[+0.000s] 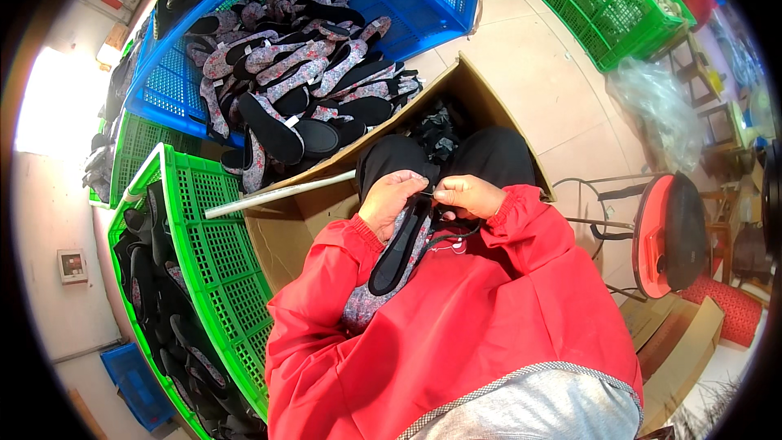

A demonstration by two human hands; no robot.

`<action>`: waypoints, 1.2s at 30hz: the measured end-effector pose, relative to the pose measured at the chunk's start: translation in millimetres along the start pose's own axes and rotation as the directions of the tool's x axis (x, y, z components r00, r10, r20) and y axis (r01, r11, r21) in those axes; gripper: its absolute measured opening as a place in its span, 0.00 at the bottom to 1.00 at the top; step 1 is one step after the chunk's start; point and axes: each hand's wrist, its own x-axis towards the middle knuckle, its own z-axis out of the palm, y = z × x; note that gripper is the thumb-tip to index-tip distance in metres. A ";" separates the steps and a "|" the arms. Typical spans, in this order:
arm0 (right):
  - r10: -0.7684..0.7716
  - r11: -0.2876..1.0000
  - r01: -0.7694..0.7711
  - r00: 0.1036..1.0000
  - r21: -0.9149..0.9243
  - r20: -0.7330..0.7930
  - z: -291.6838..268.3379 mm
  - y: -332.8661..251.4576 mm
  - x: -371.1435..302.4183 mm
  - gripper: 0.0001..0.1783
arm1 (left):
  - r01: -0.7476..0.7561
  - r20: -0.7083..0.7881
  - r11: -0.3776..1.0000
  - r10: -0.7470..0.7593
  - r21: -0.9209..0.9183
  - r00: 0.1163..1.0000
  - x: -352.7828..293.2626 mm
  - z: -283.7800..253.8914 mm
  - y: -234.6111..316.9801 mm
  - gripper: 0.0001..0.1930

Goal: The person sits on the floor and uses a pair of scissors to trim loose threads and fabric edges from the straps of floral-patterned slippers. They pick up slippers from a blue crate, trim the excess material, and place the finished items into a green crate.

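Observation:
A grey-and-red floral slipper (394, 259) with a black insole lies lengthwise over my lap against the red smock. My left hand (393, 202) is closed around its far end, fingers pinched together. Close beside it, my right hand (470, 195) is closed too, with thumb and finger meeting a small dark bit at the slipper's tip. What exactly the right fingers pinch is too small to make out. Just under the right hand a thin dark cord (456, 236) curves over the smock.
A cardboard box (309, 236) stands before my knees, with a pale rod (277, 194) across it. Beyond is a blue crate (440, 0) beside many piled floral slippers (285, 73). A green crate (220, 228) of slippers is at left. A red-and-black stool (669, 235) stands right.

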 end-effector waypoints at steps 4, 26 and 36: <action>-0.073 0.996 0.074 0.997 0.058 -0.018 1.2 8.2 4.4 0.15 | -0.008 0.007 1.000 0.008 0.009 1.000 2.2 -1.9 -1.5 0.03; -0.124 0.983 0.137 0.987 0.124 -0.100 -11.4 29.0 -6.2 0.13 | -0.186 -0.139 0.978 0.198 0.095 0.970 3.4 3.3 4.6 0.04; -0.145 0.969 0.174 0.975 0.174 -0.168 -6.6 28.7 -13.2 0.14 | -0.558 0.307 0.185 0.677 0.809 0.669 27.6 -4.0 23.4 0.11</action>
